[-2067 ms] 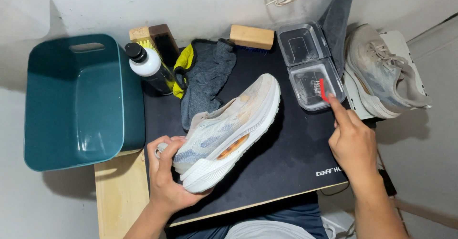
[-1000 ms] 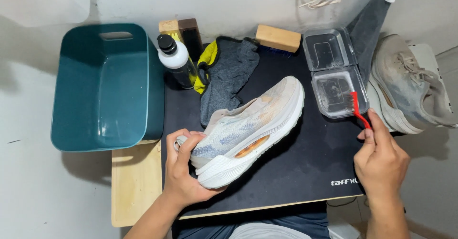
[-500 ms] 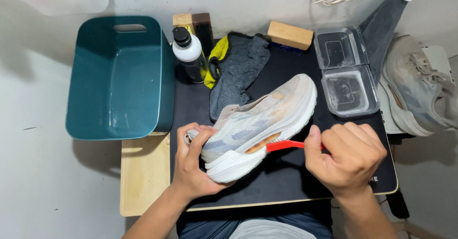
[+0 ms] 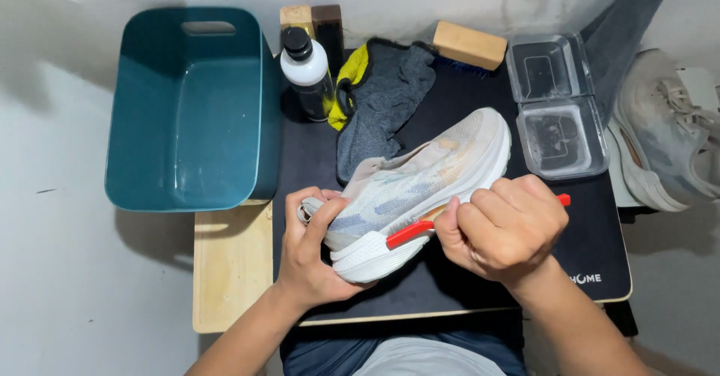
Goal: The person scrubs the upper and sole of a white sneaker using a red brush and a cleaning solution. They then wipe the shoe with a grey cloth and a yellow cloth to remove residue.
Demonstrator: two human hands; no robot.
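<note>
My left hand (image 4: 311, 252) grips the heel end of a white and grey running shoe (image 4: 420, 185) that lies on its side over a black mat (image 4: 480, 286). My right hand (image 4: 504, 230) is closed around a small red-handled brush (image 4: 409, 232), its red tip pressed against the shoe's white midsole near the heel. The handle's other end pokes out past my knuckles. The bristles are hidden against the sole.
A teal plastic tub (image 4: 191, 110) stands at the left. Behind the shoe lie a white bottle with a black cap (image 4: 306, 72), a grey and yellow cloth (image 4: 386, 102), a wooden brush (image 4: 470, 44) and an open clear plastic case (image 4: 559, 110). A second dirty shoe (image 4: 667, 132) rests at the right.
My right hand lifted the red brush from the clear case and brought it left to the shoe's midsole. The left hand kept hold of the heel.
</note>
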